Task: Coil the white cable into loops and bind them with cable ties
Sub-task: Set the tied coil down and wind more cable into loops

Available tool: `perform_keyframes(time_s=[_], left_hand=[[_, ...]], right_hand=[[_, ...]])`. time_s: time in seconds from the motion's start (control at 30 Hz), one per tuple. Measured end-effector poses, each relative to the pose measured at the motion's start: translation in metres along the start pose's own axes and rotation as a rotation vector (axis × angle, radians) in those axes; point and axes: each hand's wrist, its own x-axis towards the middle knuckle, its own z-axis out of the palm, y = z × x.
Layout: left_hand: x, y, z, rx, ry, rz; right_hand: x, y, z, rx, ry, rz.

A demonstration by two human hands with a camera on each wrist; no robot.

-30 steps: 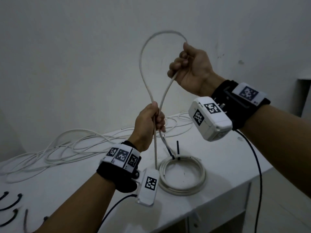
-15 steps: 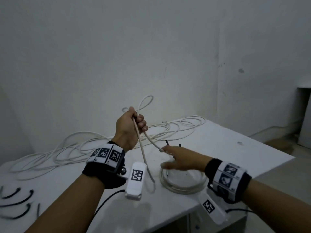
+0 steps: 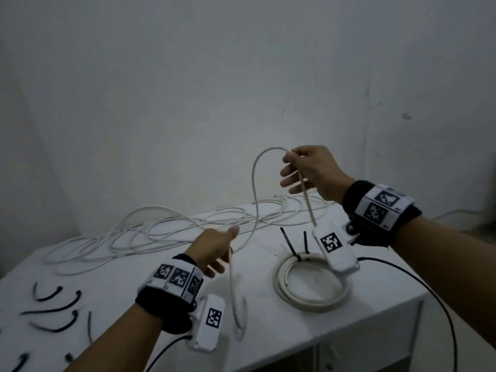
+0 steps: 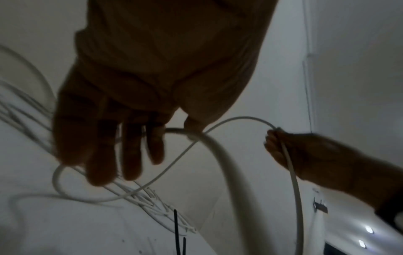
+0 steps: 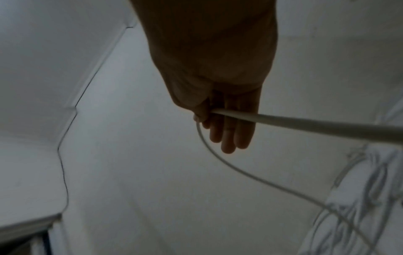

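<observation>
- The white cable (image 3: 254, 189) arches above the tabletop (image 3: 375, 312) between your two hands, its loose length sprawled along the far edge by the wall.
- Your right hand (image 3: 311, 171) pinches the arch's top between thumb and forefinger (other fingers straight).
- Your left hand (image 3: 214, 248) hangs lower with fingers loosely spread, the cable running between thumb and fingers.
- A finished coil (image 3: 308, 283) lies near the front edge, bound with black cable ties (image 3: 288, 244).
- Spare ties (image 3: 56, 310) lie at the left.
</observation>
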Motion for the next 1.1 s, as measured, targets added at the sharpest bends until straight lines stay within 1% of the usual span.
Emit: perform_keyframes(time_s=[0.1,0.17,0.2,0.23,0.27,0.3,0.37,0.4,0.47,0.5,0.53,0.57,0.6,0.67,0.73,0.8,0.87,0.97,1.0,1.07,1.1], left_hand=[[-0.004,0.004,0.006,0.392,0.208,0.057],[-0.011,0.012,0.008,0.536,0.320,0.132],[-0.014,0.016,0.006,0.556,0.375,0.190],[-0.016,0.020,0.003,0.522,0.413,0.262],[-0.016,0.024,-0.002,0.404,0.422,0.336],[-0.016,0.029,-0.008,0.216,0.394,0.388],[-0.018,0.034,-0.014,-0.159,0.261,0.418],[-0.020,0.035,-0.015,-0.229,0.228,0.431],[-0.026,0.034,-0.011,-0.155,0.215,0.531],[-0.027,0.031,-0.007,-0.102,0.179,0.591],[-0.029,0.029,-0.001,-0.077,0.112,0.631],[-0.030,0.026,0.004,-0.077,0.048,0.651],[-0.030,0.025,0.008,-0.093,0.015,0.662],[-0.028,0.027,0.012,-0.163,0.040,0.666],[-0.026,0.030,0.011,-0.214,0.064,0.688],[-0.025,0.033,0.009,-0.216,0.097,0.734],[-0.025,0.035,0.006,-0.293,0.156,0.746],[-0.024,0.036,0.001,-0.455,0.203,0.691],[-0.023,0.035,-0.001,-0.481,0.207,0.680],[-0.022,0.033,-0.001,-0.478,0.205,0.676],[-0.022,0.031,-0.001,-0.461,0.201,0.674]], right_hand=[[-0.008,0.003,0.023,0.342,-0.036,0.140],[-0.013,0.011,0.038,0.507,-0.075,0.223],[-0.015,0.015,0.043,0.557,-0.104,0.253],[-0.017,0.018,0.047,0.573,-0.139,0.274],[-0.019,0.020,0.048,0.553,-0.174,0.279],[-0.020,0.021,0.048,0.508,-0.203,0.264],[-0.022,0.021,0.046,0.405,-0.236,0.214],[-0.023,0.019,0.044,0.362,-0.244,0.184],[-0.023,0.015,0.043,0.298,-0.240,0.126],[-0.024,0.013,0.044,0.280,-0.229,0.098],[-0.024,0.010,0.044,0.268,-0.218,0.071],[-0.025,0.008,0.044,0.260,-0.210,0.045],[-0.025,0.005,0.045,0.248,-0.206,0.018],[-0.029,0.003,0.047,0.167,-0.189,-0.049],[-0.033,0.005,0.050,0.011,-0.157,-0.121],[-0.037,0.009,0.051,-0.069,-0.165,-0.139],[-0.041,0.015,0.052,-0.003,-0.173,-0.053],[-0.055,0.027,0.056,0.170,-0.086,0.236],[-0.062,0.034,0.059,0.199,-0.094,0.344],[-0.076,0.045,0.068,0.222,-0.203,0.524],[-0.081,0.049,0.074,0.266,-0.249,0.575]])
